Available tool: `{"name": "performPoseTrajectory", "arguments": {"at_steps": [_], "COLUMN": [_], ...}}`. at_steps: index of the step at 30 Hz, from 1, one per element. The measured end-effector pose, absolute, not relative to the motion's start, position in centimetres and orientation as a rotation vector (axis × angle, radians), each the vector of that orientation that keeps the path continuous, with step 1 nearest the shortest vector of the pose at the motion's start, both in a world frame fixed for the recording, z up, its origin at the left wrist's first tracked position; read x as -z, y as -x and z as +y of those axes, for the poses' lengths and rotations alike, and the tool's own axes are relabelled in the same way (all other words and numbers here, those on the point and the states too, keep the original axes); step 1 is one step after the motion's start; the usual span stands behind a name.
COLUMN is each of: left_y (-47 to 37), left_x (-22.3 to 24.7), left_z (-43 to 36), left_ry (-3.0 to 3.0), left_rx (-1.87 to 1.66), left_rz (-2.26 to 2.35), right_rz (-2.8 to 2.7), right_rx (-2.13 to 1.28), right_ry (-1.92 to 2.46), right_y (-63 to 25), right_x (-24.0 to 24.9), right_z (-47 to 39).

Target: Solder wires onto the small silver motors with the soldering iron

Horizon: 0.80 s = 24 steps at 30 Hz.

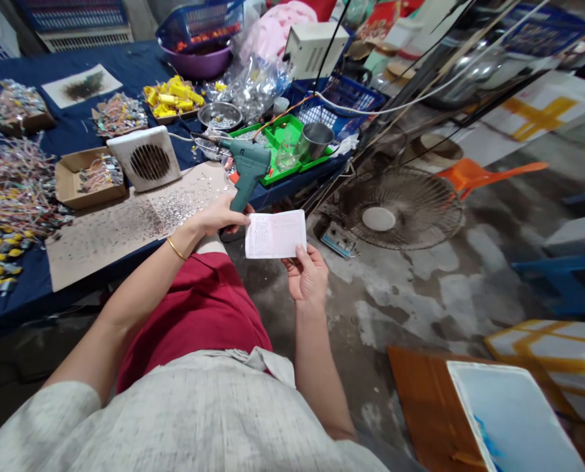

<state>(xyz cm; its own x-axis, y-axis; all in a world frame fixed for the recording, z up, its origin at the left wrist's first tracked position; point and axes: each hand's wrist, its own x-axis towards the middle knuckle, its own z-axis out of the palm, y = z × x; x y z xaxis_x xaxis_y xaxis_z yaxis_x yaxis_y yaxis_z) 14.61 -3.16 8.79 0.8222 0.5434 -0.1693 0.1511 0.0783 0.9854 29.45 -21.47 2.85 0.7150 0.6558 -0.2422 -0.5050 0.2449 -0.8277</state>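
Observation:
A small open booklet point(285, 233) with pale pink pages and handwriting on the left page is held up in front of my lap. My left hand point(223, 215) pinches its left edge, thumb on top and fingers underneath. At the lower right corner, my right hand point(309, 272) grips it with the thumb on the page and the fingers behind. A green soldering gun point(247, 169) is at the table edge, its handle just beyond my left hand; I cannot tell whether they touch. A cardboard sheet point(105, 242) scattered with solder bits lies left of my left hand.
On the blue-covered table are a square fan point(147, 158), a green tray point(292, 141) with a metal cup point(316, 139), yellow parts point(173, 97) and heaps of wired components point(12, 183). A round fan point(400, 206) and an orange scoop point(473, 176) are at floor level, right.

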Motion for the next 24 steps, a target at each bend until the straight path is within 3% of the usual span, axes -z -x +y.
{"name": "performPoseTrajectory", "arguments": {"at_steps": [24], "left_y": [-15.13], "left_x": [-8.96], "left_z": [-3.7], "left_ry": [-1.432], "left_rx": [-0.322], "left_rz": [0.631], "right_rz": [-0.193], "right_rx": [-0.941], "right_ry": [0.986], "right_y": [-29.0], "right_x": [-3.04], "right_z": [-21.5]}}
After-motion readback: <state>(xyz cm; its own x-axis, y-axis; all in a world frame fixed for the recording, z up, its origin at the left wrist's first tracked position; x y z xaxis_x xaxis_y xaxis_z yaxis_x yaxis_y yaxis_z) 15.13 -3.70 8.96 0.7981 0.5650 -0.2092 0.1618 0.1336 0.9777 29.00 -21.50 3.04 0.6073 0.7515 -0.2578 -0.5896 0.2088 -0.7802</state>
